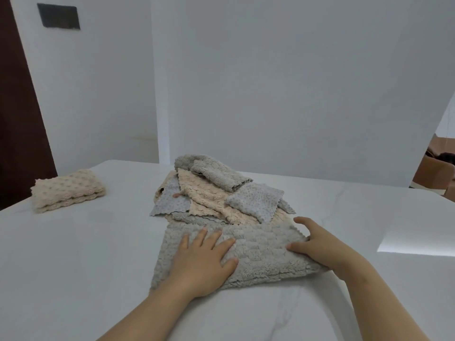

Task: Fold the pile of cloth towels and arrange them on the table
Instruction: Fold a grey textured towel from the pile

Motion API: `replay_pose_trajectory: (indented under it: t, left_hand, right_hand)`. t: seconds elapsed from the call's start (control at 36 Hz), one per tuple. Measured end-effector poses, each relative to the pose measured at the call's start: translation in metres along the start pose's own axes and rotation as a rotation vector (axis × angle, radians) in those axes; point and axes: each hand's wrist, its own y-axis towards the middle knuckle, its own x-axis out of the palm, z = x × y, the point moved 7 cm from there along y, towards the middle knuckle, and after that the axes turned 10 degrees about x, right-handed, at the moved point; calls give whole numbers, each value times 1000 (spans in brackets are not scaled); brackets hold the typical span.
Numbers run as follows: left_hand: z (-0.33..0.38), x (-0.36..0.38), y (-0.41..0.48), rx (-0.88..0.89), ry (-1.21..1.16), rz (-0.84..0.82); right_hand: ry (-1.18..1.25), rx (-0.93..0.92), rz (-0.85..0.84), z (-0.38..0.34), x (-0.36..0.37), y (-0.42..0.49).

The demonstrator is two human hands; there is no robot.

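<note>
One grey towel (266, 252) lies flat near the table's (73, 267) front edge, touching the pile (214, 193) behind. Left hand (204, 262) pins it, fingers spread straight; right hand (317, 244) curls round its right edge. Carry that over squarely, I'd say, corners matched, palm anchoring.

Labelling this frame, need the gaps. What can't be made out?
All head view.
Towel count in the pile: towels overlap.
Layers of the grey towel: covered by the left hand and right hand.
Towel count in the folded beige stack: too small.
Contents of the brown box: cut by the right edge and wall.
</note>
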Motion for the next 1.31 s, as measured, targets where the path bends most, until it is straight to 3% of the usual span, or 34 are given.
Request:
replay_pose_trajectory:
  t: [0.11,0.22,0.36,0.42,0.47,0.56,0.67,0.81,0.92,1.03,1.14,1.31]
  left_hand:
    - [0,-4,-3,-4,-43,69]
    - [-5,-27,-14,35,32,327]
    - [-16,-18,-17,25,13,260]
    - [-20,-22,-18,15,-57,313]
    - [-28,-36,-23,-1,-217,469]
    - [-57,-47,-37,-156,-698,650]
    - [-90,-35,-49,-333,-1284,644]
    - [-100,-28,-57,-385,-1538,582]
    - [-95,-28,-54,-367,-1468,501]
    - [-98,-29,-54,-322,-1292,541]
    - [-94,-33,-52,-221,-1140,533]
    - [-98,-36,-52,-206,-857,555]
  right_hand:
    - [34,13,-11,-5,3,-5]
    - [127,-50,65,-20,-5,-6]
    - [192,-140,125,-44,-3,-19]
    - [248,-182,133,-57,4,-27]
    - [300,-231,122,-74,15,-34]
    - [323,-290,65,-101,38,-46]
    - [277,-343,-29,-128,75,-54]
    - [234,-374,-129,-144,114,-60]
    - [209,-372,-238,-144,133,-61]
    - [255,-406,-20,-132,107,-57]
    - [136,-472,231,-114,87,-56]
    - [-55,-458,266,-92,100,-42]
